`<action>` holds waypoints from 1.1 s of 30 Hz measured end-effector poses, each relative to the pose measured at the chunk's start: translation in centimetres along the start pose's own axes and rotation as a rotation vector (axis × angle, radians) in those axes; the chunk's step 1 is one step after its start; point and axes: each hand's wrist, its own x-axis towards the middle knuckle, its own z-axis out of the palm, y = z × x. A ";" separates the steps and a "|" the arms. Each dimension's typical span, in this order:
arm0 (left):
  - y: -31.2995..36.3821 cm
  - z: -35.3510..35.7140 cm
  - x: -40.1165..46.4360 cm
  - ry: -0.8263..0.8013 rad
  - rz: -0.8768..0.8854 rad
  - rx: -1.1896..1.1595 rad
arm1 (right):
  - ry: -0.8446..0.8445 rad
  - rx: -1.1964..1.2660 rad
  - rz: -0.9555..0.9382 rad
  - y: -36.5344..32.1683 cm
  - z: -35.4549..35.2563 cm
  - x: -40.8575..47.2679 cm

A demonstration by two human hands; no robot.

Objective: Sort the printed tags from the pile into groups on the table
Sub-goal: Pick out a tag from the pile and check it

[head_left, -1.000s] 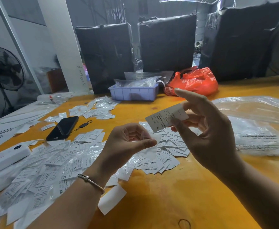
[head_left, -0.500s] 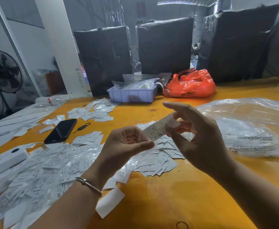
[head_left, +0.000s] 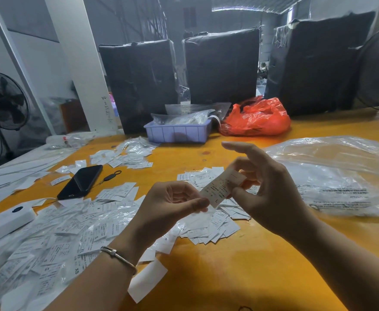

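at the far left edge a black standing fan [head_left: 3,102] stands off the yellow-orange wooden table [head_left: 240,265], and a flat white plastic device [head_left: 6,223] lies near that side. beside it the large loose pile of white printed tags [head_left: 56,243] spreads to the table's near left edge, leaving little bare wood there. a black smartphone [head_left: 80,181] lies just behind the pile, with a smaller far group of tags [head_left: 125,156] beyond it. the left hand [head_left: 172,205], a silver bangle [head_left: 118,258] on its wrist, curls its fingers and pinches the lower end of one white printed tag [head_left: 222,187] between thumb and forefinger. the right hand [head_left: 267,194] holds the same tag's upper end, its forefinger stretched out above. the tag hangs tilted in the air above a middle group of tags [head_left: 215,223]. bare wood lies open in front of both forearms. behind, one pale purple plastic tray [head_left: 177,132] and one red plastic bag [head_left: 255,117] sit before three black wrapped bales [head_left: 222,66]. at right a clear plastic bag [head_left: 341,176] lies flat, reaching the frame's edge.
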 end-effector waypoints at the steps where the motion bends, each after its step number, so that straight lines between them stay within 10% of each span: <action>1: 0.0 0.0 0.0 0.003 0.006 -0.001 | -0.012 0.003 0.010 0.0 0.0 0.0; 33: -0.1 -0.1 0.3 0.009 -0.056 -0.077 | -0.081 0.175 0.202 0.3 -0.5 0.5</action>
